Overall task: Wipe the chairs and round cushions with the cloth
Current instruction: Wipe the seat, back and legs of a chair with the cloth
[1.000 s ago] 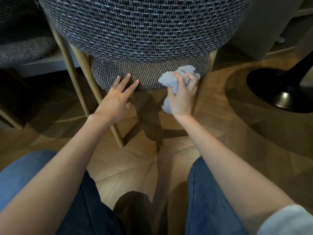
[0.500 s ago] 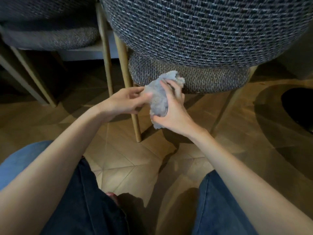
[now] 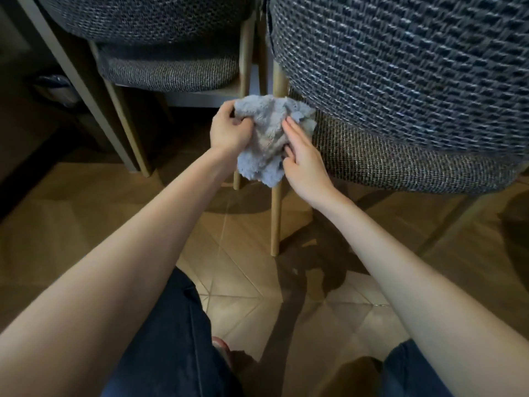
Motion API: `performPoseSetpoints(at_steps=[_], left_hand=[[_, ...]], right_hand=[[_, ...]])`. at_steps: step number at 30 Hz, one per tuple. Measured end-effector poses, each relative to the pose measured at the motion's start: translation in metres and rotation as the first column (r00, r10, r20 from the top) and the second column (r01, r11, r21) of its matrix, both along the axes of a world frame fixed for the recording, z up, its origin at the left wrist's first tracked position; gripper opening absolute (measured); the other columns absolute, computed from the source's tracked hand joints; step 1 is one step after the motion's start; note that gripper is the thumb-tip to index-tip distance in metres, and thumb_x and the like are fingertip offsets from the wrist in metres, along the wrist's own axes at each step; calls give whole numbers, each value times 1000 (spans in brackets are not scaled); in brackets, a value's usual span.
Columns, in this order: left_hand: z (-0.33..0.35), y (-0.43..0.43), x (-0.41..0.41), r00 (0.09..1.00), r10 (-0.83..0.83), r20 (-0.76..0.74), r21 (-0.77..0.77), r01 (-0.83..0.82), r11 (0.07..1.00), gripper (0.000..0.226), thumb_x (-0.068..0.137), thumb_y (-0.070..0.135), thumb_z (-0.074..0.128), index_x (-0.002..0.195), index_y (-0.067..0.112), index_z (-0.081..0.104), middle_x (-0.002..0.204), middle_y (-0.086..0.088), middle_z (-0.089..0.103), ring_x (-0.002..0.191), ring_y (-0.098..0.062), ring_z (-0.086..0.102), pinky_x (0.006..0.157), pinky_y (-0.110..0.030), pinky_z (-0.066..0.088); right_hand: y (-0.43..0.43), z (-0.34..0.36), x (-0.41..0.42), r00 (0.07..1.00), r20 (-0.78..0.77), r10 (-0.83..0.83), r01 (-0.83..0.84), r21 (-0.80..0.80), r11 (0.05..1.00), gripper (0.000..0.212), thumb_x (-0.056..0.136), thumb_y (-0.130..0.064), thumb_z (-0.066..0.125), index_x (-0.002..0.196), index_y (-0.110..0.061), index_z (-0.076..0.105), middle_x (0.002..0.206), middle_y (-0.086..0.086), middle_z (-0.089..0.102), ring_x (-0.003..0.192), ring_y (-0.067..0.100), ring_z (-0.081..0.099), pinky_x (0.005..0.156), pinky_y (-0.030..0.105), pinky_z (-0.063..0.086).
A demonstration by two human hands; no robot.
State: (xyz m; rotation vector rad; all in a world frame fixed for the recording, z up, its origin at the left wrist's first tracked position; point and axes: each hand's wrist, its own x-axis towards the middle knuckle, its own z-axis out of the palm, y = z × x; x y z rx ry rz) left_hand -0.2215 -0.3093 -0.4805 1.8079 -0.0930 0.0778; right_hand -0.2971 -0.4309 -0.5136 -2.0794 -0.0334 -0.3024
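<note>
A crumpled pale blue cloth (image 3: 267, 136) hangs between both hands, in front of the near chair's front-left wooden leg (image 3: 276, 216). My left hand (image 3: 229, 130) grips its upper left edge with curled fingers. My right hand (image 3: 303, 156) holds its right side, fingers laid over the fabric and thumb tucked under. The near chair has a dark woven curved back (image 3: 400, 67) and a round grey tweed seat cushion (image 3: 400, 164) at right. A second chair of the same kind stands behind at left, with its own back (image 3: 148, 15) and cushion (image 3: 171, 73).
Wooden legs (image 3: 128, 130) of the far chair and a slanted post (image 3: 74, 78) stand at left. A small dark bin (image 3: 55, 87) sits in the shadow far left. Herringbone wood floor (image 3: 243, 282) lies below, with my jeans-clad knees (image 3: 171, 339) at the bottom.
The view has shifted left, so the near chair now sits at right. My left hand, free a second ago, has taken hold of the cloth, which both hands now spread between them.
</note>
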Motion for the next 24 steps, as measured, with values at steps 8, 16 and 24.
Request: performPoseSetpoints(at_steps=[8, 16, 24], left_hand=[[-13, -29, 29, 987, -158, 10, -206, 157, 966, 74, 84, 12, 72, 147, 20, 34, 137, -4, 51, 114, -14, 58, 96, -30, 50], [-2, -38, 49, 977, -119, 176, -334, 173, 926, 61, 80, 3, 74, 135, 0, 49, 128, -13, 61, 104, -6, 63, 86, -19, 52], [-51, -28, 56, 989, -139, 41, -175, 144, 974, 36, 88, 12, 67, 123, 7, 63, 110, -3, 71, 104, -12, 66, 95, -38, 52]], right_hand=[[2, -10, 40, 998, 5, -64, 64, 80, 995, 77, 90, 16, 38, 154, -17, 12, 162, -1, 8, 148, 11, 9, 120, 34, 20], [0, -7, 57, 982, 126, -138, 117, 161, 980, 78, 87, 18, 36, 154, -17, 16, 162, 3, 11, 148, 15, 10, 121, 36, 19], [23, -45, 36, 995, 49, -87, 82, 89, 993, 82, 87, 18, 39, 155, -17, 10, 162, -3, 5, 138, -5, 4, 115, 16, 12]])
